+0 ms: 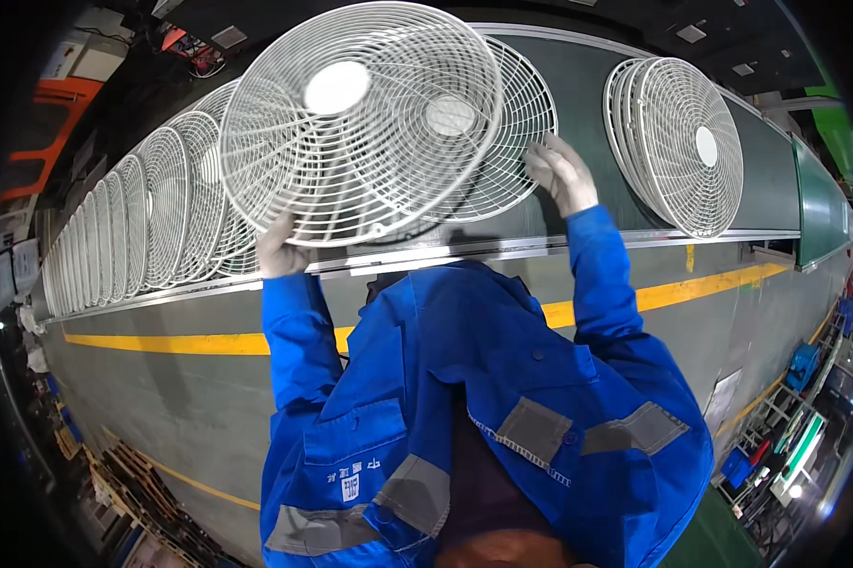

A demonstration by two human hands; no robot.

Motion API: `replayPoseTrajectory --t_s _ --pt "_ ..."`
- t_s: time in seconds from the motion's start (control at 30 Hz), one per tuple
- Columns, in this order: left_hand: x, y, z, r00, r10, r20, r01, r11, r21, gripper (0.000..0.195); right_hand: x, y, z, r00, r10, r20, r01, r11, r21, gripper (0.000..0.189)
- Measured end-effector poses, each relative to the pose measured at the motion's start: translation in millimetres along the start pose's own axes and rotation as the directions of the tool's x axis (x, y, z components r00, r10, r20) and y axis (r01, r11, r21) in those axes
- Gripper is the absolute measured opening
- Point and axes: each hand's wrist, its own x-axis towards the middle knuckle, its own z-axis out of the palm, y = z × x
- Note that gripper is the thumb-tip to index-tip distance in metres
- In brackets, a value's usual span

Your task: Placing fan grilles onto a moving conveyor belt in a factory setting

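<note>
A white wire fan guard [337, 89] with a round centre plate is raised and tilted over the conveyor belt. My left hand [282, 248] grips its lower left rim. Behind it lies a second fan guard [511, 170], partly covered and seen through the wires. My right hand [562, 174] is at the right rim of this second guard, fingers bent and slightly apart. Whether those fingertips touch the wire is hard to tell. Both hands look pale, as if gloved.
A long row of overlapping fan guards [164, 206] runs along the belt to the left. To the right stands a leaning stack of several guards [706, 145]. The dark green belt [575, 92] has a metal edge rail [469, 248]. A yellow line [185, 343] marks the floor.
</note>
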Motion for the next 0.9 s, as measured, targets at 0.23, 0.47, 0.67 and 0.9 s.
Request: replayPoseTrajectory --t_s 0.23,0.47,0.67,0.9 --pt "27 -36 42 0.953 -0.253 0.165 0.179 0.913 0.366 0.053 -9 29 62 0.962 -0.024 -0.272 0.196 0.754 0.626 0.049" --pt "85 -40 62 0.956 0.0 -0.292 0.097 0.943 0.317 0.045 1 23 48 0.828 -0.186 -0.529 0.365 0.895 0.257 0.054" --pt "138 -71 17 0.976 0.054 -0.212 0.077 0.822 0.564 0.043 22 66 38 0.61 -0.338 -0.717 0.236 0.941 -0.242 0.051" --pt "161 -96 -3 0.986 0.053 -0.158 0.081 0.678 0.73 0.038 24 91 36 0.527 -0.451 -0.72 -0.063 0.825 -0.562 0.053"
